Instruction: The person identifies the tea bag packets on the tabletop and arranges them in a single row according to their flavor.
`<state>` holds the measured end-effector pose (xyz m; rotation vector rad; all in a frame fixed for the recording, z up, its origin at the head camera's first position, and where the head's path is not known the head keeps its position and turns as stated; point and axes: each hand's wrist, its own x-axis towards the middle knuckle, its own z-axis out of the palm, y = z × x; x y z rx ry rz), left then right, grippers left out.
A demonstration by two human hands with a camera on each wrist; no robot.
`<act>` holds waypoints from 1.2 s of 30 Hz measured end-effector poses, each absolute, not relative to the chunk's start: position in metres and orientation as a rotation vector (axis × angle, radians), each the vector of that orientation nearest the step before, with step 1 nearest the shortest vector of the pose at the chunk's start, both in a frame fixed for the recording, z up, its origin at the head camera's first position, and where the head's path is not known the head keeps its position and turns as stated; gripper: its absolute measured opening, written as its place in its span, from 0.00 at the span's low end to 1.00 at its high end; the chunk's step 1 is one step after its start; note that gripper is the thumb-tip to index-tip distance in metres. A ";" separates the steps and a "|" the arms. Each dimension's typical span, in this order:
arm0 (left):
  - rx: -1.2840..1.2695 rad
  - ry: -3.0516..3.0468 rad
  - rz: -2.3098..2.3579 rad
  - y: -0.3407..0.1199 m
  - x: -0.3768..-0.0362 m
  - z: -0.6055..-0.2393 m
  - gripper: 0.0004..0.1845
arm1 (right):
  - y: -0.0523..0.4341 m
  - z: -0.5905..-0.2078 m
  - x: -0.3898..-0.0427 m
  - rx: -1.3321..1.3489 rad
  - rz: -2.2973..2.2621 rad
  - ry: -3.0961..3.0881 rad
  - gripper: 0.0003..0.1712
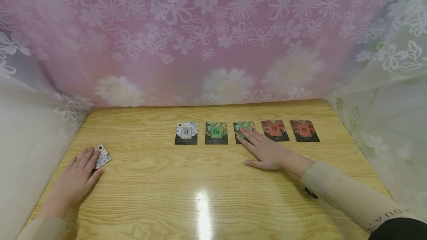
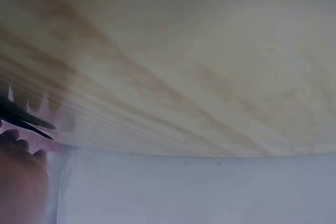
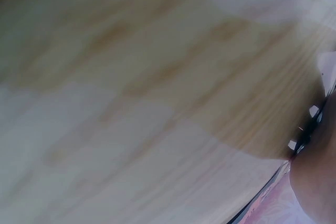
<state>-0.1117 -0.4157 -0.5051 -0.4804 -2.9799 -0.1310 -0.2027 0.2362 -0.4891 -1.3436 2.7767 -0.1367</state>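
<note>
My left hand (image 1: 75,179) rests on a blue-and-white patterned packet (image 1: 103,156) at the table's left side, its fingers covering part of it. In the left wrist view, a dark, thin edge (image 2: 29,120) shows above that hand's fingers. My right hand (image 1: 267,152) lies with extended fingers over a green-and-black packet (image 1: 245,125), the middle one of a row. Left of it is another green-and-black packet (image 1: 216,133), and beyond that a blue-and-white one with a black base (image 1: 186,133). Two red-and-black packets (image 1: 275,130) (image 1: 305,130) lie on the right.
The packets lie flat on a wood-grain table (image 1: 150,180), the row being near its back edge. A pink floral curtain (image 1: 186,47) hangs behind. Pale sheer cloth hangs at the left (image 1: 30,132) and right (image 1: 393,121) sides.
</note>
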 end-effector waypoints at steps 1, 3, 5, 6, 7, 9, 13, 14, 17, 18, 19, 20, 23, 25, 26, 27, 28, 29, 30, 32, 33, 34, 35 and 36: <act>-0.477 -2.981 -0.134 -0.416 -0.111 -0.505 0.37 | 0.236 -0.488 -0.203 -1.342 -0.139 2.777 0.51; -0.470 -2.987 -0.138 -0.417 -0.109 -0.505 0.36 | 0.235 -0.486 -0.202 -1.326 -0.129 2.770 0.51; -0.464 -3.000 -0.137 -0.417 -0.108 -0.506 0.37 | 0.235 -0.485 -0.202 -1.308 -0.120 2.763 0.51; -0.461 -3.011 -0.139 -0.416 -0.108 -0.505 0.37 | 0.235 -0.485 -0.202 -1.304 -0.115 2.762 0.51; -0.459 -3.022 -0.146 -0.416 -0.107 -0.505 0.38 | 0.235 -0.485 -0.202 -1.298 -0.110 2.760 0.51; -0.456 -3.038 -0.159 -0.415 -0.106 -0.505 0.39 | 0.235 -0.485 -0.202 -1.301 -0.104 2.762 0.51; -0.455 -3.054 -0.189 -0.413 -0.107 -0.502 0.40 | 0.235 -0.485 -0.202 -1.303 -0.107 2.762 0.52; -0.453 -3.062 -0.193 -0.413 -0.107 -0.502 0.40 | 0.235 -0.484 -0.202 -1.304 -0.105 2.762 0.52; -0.437 -3.087 -0.206 -0.412 -0.109 -0.500 0.41 | 0.234 -0.483 -0.201 -1.292 -0.088 2.755 0.52; -0.431 -3.098 -0.215 -0.411 -0.109 -0.499 0.42 | 0.234 -0.482 -0.201 -1.288 -0.081 2.753 0.52; -0.423 -3.110 -0.225 -0.410 -0.110 -0.498 0.42 | 0.234 -0.482 -0.201 -1.286 -0.078 2.751 0.52; -0.417 -3.120 -0.239 -0.409 -0.111 -0.498 0.42 | 0.234 -0.482 -0.201 -1.285 -0.074 2.750 0.52; -0.398 -3.127 -0.273 -0.405 -0.115 -0.497 0.43 | 0.234 -0.481 -0.201 -1.286 -0.069 2.749 0.52; -0.388 -3.135 -0.285 -0.402 -0.118 -0.497 0.44 | 0.234 -0.481 -0.201 -1.289 -0.069 2.751 0.52; -0.382 -3.136 -0.288 -0.399 -0.120 -0.497 0.44 | 0.234 -0.482 -0.201 -1.292 -0.069 2.752 0.51; -0.378 -3.134 -0.283 -0.397 -0.123 -0.497 0.44 | 0.234 -0.482 -0.201 -1.295 -0.072 2.754 0.51; -0.373 -3.140 -0.279 -0.394 -0.125 -0.496 0.45 | 0.234 -0.482 -0.201 -1.298 -0.076 2.755 0.51; -0.367 -3.148 -0.274 -0.391 -0.128 -0.496 0.45 | 0.234 -0.483 -0.201 -1.302 -0.086 2.756 0.51; -0.364 -3.155 -0.262 -0.388 -0.130 -0.495 0.46 | 0.234 -0.483 -0.201 -1.308 -0.099 2.758 0.51; -0.356 -3.165 -0.246 -0.381 -0.136 -0.493 0.47 | 0.235 -0.486 -0.202 -1.316 -0.116 2.760 0.51; -0.357 -3.169 -0.234 -0.378 -0.139 -0.493 0.47 | 0.235 -0.486 -0.202 -1.314 -0.122 2.759 0.51; -0.353 -3.176 -0.227 -0.374 -0.142 -0.491 0.47 | 0.236 -0.487 -0.202 -1.317 -0.127 2.760 0.51; -0.352 -3.179 -0.222 -0.370 -0.146 -0.490 0.47 | 0.236 -0.488 -0.203 -1.322 -0.131 2.763 0.51; -0.353 -3.183 -0.222 -0.365 -0.149 -0.490 0.48 | 0.236 -0.489 -0.203 -1.321 -0.126 2.765 0.51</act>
